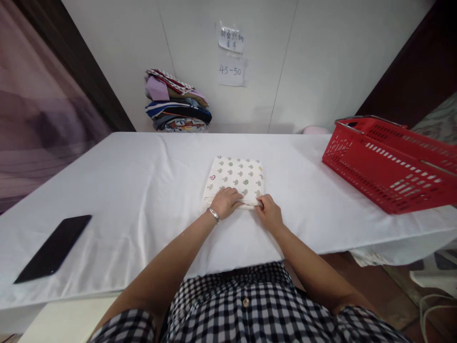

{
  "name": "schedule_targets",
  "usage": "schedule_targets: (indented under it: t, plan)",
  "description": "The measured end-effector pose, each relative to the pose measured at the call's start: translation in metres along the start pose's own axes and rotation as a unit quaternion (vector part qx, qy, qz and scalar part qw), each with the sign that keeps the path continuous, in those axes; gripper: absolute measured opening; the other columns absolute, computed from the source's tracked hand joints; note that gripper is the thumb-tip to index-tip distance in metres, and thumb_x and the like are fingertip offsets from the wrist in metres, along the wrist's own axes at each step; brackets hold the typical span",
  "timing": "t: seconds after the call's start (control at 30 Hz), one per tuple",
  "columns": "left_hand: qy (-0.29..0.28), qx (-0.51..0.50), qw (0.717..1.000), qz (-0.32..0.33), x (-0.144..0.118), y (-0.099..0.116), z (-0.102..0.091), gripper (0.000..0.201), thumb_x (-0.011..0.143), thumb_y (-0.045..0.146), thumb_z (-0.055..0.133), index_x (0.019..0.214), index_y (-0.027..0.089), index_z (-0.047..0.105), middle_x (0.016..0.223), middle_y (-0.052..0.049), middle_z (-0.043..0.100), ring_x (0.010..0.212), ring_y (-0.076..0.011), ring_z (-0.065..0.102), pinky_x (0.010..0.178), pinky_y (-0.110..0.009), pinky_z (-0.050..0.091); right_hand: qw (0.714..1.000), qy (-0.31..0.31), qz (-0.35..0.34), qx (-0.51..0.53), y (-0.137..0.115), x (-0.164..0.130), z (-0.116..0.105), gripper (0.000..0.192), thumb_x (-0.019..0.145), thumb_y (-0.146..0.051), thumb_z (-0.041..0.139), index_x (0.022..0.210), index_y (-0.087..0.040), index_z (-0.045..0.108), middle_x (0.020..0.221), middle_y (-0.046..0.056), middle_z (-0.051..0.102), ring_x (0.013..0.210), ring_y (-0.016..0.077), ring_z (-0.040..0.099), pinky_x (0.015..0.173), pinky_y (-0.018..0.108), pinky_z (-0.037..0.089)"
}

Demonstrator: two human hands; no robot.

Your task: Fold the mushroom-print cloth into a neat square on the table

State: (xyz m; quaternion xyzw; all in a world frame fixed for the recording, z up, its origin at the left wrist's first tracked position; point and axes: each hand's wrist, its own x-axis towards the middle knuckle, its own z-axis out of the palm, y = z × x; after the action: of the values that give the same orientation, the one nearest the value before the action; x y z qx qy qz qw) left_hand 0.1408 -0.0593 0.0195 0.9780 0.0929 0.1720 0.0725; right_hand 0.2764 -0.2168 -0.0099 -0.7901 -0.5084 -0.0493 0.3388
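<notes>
A white cloth (235, 174) printed with small grey mushroom-like shapes, a few of them green, red or yellow, lies folded into a rough square on the table. My left hand (226, 202), with a silver bracelet at the wrist, has its fingers curled on the front edge of the cloth, left of the middle. At the front right corner, my right hand (269, 213) pinches the layered edge between thumb and fingers. Several layers show along that front edge, and my fingertips are partly hidden there.
A white tablecloth (171, 190) covers the table. On the left lies a black tablet-like slab (53, 247). A red plastic basket (385, 166) stands at the right. Behind the far edge rises a stack of folded fabrics (178, 107), near a wall with paper signs (232, 70).
</notes>
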Motion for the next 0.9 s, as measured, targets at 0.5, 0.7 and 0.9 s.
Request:
schedule_targets:
  t: [0.5, 0.7, 0.9]
  plan:
    - [0.032, 0.027, 0.999, -0.012, -0.001, 0.008, 0.007, 0.016, 0.078, 0.01, 0.045, 0.085, 0.02, 0.055, 0.09, -0.006, 0.057, 0.086, -0.0214, 0.05, 0.075, -0.037, 0.039, 0.999, 0.012, 0.027, -0.028, 0.008, 0.002, -0.001, 0.019, 0.077, -0.017, 0.042, 0.092, -0.022, 0.052, 0.091, 0.002, 0.052, 0.076, 0.015, 0.051, 0.058, 0.024, 0.038]
    - [0.048, 0.026, 0.998, -0.03, -0.01, -0.001, 0.0, 0.022, 0.073, 0.004, 0.046, 0.086, 0.02, 0.054, 0.089, -0.006, 0.059, 0.089, -0.0217, 0.051, 0.074, -0.036, 0.039, 0.998, 0.013, 0.062, -0.023, 0.008, 0.003, -0.002, 0.014, 0.077, -0.023, 0.044, 0.089, -0.021, 0.051, 0.088, 0.002, 0.054, 0.074, 0.0151, 0.052, 0.057, 0.024, 0.035]
    - [0.045, 0.038, 0.997, -0.044, -0.014, -0.008, -0.003, 0.023, 0.072, 0.004, 0.045, 0.086, 0.02, 0.054, 0.088, -0.006, 0.06, 0.085, -0.0215, 0.051, 0.073, -0.035, 0.04, 0.995, -0.022, 0.097, -0.019, 0.006, 0.004, -0.006, 0.014, 0.077, -0.027, 0.044, 0.089, -0.022, 0.05, 0.083, 0.001, 0.058, 0.069, 0.0148, 0.052, 0.059, 0.025, 0.034]
